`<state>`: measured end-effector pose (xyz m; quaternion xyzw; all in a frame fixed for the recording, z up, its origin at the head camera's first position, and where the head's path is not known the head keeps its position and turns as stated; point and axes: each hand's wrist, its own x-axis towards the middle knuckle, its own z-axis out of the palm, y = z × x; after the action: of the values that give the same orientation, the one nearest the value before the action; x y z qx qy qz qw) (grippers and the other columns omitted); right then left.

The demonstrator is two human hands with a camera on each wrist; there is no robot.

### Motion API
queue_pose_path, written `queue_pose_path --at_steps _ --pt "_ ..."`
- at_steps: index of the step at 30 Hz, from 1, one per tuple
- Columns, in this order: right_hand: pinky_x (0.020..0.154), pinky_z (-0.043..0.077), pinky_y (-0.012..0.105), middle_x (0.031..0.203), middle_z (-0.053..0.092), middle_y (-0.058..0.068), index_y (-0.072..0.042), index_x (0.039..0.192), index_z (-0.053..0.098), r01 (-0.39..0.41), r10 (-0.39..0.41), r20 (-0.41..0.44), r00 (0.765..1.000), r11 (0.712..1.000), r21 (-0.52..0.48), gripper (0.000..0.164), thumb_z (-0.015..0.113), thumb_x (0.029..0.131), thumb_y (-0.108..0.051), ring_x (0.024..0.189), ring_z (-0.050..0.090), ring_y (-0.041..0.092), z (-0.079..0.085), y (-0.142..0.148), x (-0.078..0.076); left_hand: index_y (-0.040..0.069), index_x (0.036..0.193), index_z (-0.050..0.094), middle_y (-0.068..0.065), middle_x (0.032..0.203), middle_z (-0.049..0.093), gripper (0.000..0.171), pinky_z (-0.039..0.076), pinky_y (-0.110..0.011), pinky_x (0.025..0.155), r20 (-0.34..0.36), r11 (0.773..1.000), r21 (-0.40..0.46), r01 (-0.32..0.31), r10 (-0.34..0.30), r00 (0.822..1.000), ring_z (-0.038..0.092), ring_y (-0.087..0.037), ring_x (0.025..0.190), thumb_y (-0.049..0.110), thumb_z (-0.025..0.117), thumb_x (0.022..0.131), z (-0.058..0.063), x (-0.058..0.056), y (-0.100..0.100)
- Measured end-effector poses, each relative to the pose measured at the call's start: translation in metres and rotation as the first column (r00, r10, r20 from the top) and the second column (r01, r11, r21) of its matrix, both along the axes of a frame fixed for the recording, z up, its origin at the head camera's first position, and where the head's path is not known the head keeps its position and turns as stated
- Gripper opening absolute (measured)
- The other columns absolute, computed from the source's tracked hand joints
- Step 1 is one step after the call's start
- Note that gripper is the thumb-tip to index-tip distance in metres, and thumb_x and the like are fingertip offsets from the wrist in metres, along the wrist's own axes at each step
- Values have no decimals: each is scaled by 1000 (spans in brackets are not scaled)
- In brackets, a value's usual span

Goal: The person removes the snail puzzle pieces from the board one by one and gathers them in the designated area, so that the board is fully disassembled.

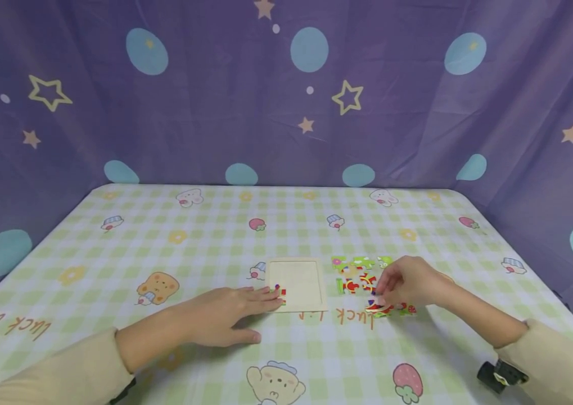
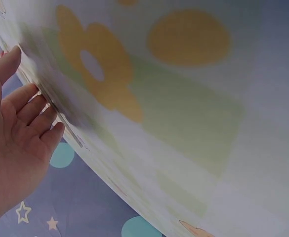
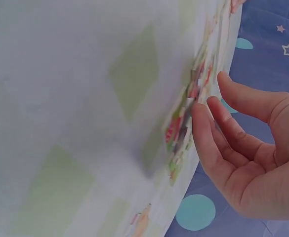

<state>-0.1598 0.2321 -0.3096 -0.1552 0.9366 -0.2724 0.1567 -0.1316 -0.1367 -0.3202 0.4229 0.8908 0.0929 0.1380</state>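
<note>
A pale, square puzzle tray [image 1: 300, 278] lies flat on the table, with a colourful puzzle piece [image 1: 283, 293] in its lower left corner. My left hand [image 1: 222, 315] reaches in from the left with fingers extended, its fingertips resting over that piece and the tray's edge. To the tray's right, several loose puzzle pieces [image 1: 352, 286] in red, yellow and green are spread out. Over the nearest of them is my right hand [image 1: 410, 281], fingers bent downward. In the right wrist view, a gap shows between thumb and fingertips [image 3: 199, 109], with no piece visible between them.
A green-and-white checked cloth [image 1: 205, 247] printed with cartoon figures covers the table. Behind it hangs a purple curtain [image 1: 266, 112] with stars and blue spots. A dark wrist device [image 1: 501, 376] sits under the right sleeve.
</note>
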Motion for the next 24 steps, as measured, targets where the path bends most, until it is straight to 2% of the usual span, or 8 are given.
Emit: queue_pose_path --at_steps 3,6,15,19,24 --pt "57 47 21 70 68 -5 -13 79 71 -3 3 -13 1000 1000 -4 16 84 72 -18 61 58 8 3 0 -1 25 148 39 5 155 36 59 38 -47 112 -1 1000 2 -4 4 1000 39 -23 142 41 57 94 0 0 0" --pt "57 47 21 71 68 -4 -12 82 71 -38 38 -29 999 999 -25 17 83 73 -19 61 58 7 5 -1 -2 25 148 39 5 155 37 58 38 -47 112 0 1000 2 -7 7 1000 39 -23 142 41 57 94 0 0 0" --pt "67 53 17 83 74 0 -7 91 71 -240 234 -72 970 966 -95 18 78 79 -19 74 65 2 6 -14 -10 25 148 39 0 155 37 59 39 -48 112 -12 1000 -9 -8 8 1000 42 -27 140 43 56 94 0 0 1" --pt "69 53 17 84 74 1 -7 90 72 -270 263 -77 962 957 -103 17 78 78 -17 76 66 3 4 -29 -13 25 148 39 1 155 36 59 39 -48 112 -17 1000 -2 -7 7 1000 41 -25 141 44 56 94 -2 0 1" --pt "70 53 17 83 73 0 -8 89 72 -269 263 -70 962 959 -93 15 79 77 -14 75 65 3 1 -49 -18 24 147 40 3 155 35 58 39 -47 112 -22 1000 7 3 -3 1000 41 -24 141 43 56 94 -4 -1 1"
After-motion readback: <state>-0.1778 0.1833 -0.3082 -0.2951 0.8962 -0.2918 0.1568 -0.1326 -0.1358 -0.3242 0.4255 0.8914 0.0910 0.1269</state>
